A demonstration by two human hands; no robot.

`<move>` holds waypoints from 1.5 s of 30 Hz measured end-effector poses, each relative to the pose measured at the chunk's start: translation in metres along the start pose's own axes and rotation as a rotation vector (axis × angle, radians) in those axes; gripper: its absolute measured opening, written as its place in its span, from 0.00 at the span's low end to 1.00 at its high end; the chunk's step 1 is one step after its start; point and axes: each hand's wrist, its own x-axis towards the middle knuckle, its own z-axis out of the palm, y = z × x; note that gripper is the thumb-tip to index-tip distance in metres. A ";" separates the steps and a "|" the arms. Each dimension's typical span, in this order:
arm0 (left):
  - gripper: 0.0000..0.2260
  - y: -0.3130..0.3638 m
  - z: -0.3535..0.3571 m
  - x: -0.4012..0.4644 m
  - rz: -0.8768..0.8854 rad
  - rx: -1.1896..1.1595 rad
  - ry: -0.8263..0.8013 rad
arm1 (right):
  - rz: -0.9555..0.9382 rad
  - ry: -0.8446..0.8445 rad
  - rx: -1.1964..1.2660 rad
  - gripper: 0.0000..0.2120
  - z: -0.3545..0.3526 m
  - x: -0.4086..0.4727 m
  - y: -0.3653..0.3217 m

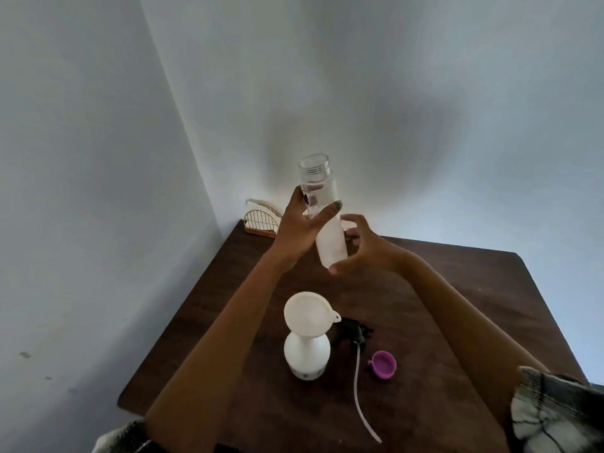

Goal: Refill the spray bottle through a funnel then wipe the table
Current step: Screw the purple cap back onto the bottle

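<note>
A white spray bottle [306, 356] stands on the dark wooden table [441, 289] with a white funnel [307, 313] seated in its neck. Its black spray head [356, 333] lies beside it, the thin dip tube [359, 397] trailing toward me. A purple cap [384, 363] rests to the right. Above the table, my left hand [300, 227] grips a clear uncapped water bottle [322, 204], held upright with water inside. My right hand [362, 246] curls around the bottle's lower end, fingers spread, thumb just under its base.
A gold wire napkin holder [261, 220] stands at the table's far left corner against the white walls. The table's left edge runs close to the wall. My patterned sleeves show at the bottom corners.
</note>
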 end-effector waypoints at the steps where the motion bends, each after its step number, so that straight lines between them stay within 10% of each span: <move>1: 0.20 0.000 -0.002 0.001 -0.008 -0.015 -0.003 | 0.089 -0.050 -0.124 0.49 -0.002 -0.003 0.013; 9: 0.20 0.000 -0.009 -0.002 -0.046 -0.030 -0.025 | 0.573 -0.416 -0.695 0.37 0.051 -0.045 0.092; 14: 0.22 -0.004 -0.006 -0.008 -0.070 -0.014 -0.030 | 0.542 -0.315 -0.717 0.43 0.075 -0.062 0.114; 23: 0.21 -0.015 -0.003 -0.007 -0.068 -0.024 -0.063 | 0.518 -0.563 -0.811 0.19 0.054 -0.056 0.073; 30: 0.19 -0.017 -0.004 0.002 -0.035 0.003 -0.056 | 0.078 -0.035 -0.550 0.14 -0.044 0.000 -0.021; 37: 0.26 -0.015 -0.003 0.006 -0.016 0.027 -0.072 | -0.329 0.310 0.494 0.15 -0.082 0.001 -0.145; 45: 0.22 -0.009 -0.006 0.006 -0.008 0.075 -0.056 | -0.415 0.148 -0.122 0.17 -0.060 0.000 -0.159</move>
